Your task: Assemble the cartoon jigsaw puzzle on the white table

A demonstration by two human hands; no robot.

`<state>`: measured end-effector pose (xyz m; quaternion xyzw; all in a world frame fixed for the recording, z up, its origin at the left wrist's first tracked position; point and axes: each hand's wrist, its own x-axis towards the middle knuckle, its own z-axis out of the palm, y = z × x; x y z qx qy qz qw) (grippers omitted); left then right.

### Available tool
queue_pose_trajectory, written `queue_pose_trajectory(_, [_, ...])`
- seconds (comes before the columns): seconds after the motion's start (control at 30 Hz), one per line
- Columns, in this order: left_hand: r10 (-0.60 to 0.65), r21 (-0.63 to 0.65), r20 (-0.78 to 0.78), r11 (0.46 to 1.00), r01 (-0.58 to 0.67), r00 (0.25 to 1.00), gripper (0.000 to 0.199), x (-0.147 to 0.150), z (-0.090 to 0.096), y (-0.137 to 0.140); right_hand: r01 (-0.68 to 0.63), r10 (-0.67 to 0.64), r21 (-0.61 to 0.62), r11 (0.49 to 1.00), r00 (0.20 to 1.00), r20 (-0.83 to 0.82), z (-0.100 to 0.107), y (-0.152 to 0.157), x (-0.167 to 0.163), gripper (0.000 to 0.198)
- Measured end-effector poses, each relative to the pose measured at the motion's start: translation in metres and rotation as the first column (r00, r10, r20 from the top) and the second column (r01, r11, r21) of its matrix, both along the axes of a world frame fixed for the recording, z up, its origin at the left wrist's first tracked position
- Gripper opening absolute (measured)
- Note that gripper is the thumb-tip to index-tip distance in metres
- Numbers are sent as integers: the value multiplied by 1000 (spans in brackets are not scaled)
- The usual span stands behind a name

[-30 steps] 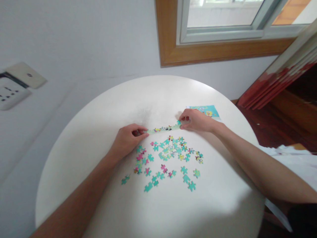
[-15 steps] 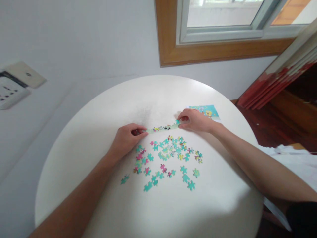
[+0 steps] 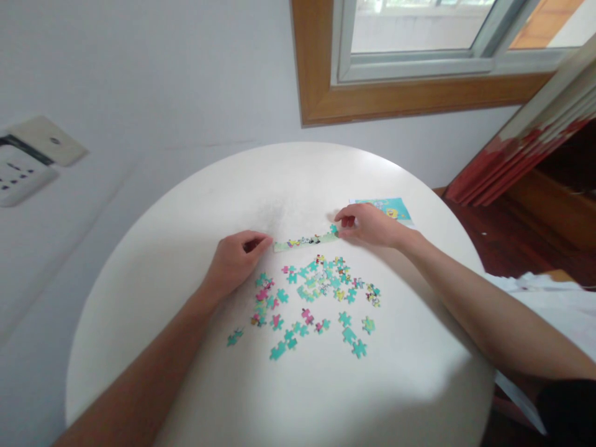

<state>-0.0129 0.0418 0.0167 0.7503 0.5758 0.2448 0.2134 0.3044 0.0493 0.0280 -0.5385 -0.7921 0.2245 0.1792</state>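
at puzzle strip | left fingers together, beside | right fingers parted, touching

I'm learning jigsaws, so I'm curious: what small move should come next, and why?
Probably the left hand should fetch a loose teal piece from the near side of the joined strip: that hand is just off the strip's left end, other pieces lie loose nearby, and the right hand is at the opposite end.

A round white bench stands beside a pale wall bearing a power socket. A bright sliding window sits in a wooden frame; rightward, a red-and-cream curtain hangs over dark reddish flooring.
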Motion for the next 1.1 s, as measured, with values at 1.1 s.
queue_pose_trajectory(1.1, [40,-90,170,996,-25,985,24,-31,10,9,136,-121,188,973,989,-90,-1,-5,-7,22])
